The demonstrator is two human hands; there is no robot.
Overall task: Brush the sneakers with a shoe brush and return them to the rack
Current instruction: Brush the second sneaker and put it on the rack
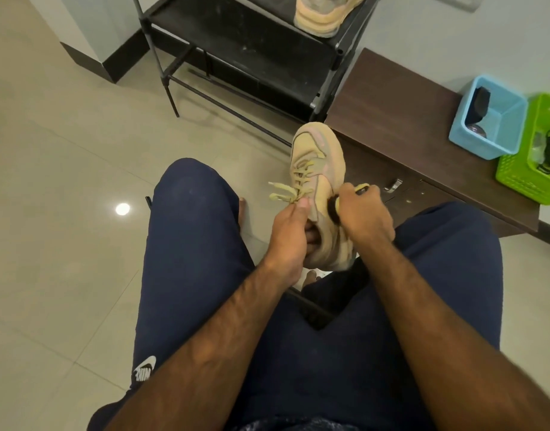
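A tan sneaker [317,163] is held between my knees, toe pointing away from me. My left hand [287,231] grips it at the collar, fingers inside the opening and thumb near the laces. My right hand [365,213] grips a shoe brush [426,209]... its dark bristles press against the sneaker's right side, and most of the brush is hidden under my fingers. The second tan sneaker [325,14] stands on the black shoe rack [245,48] at the top of the view.
A dark brown low bench [391,101] runs along the right, next to the rack. On it stand a blue basket [488,119] and a green basket [535,169] with small items. Pale tiled floor [65,181] spreads to the left.
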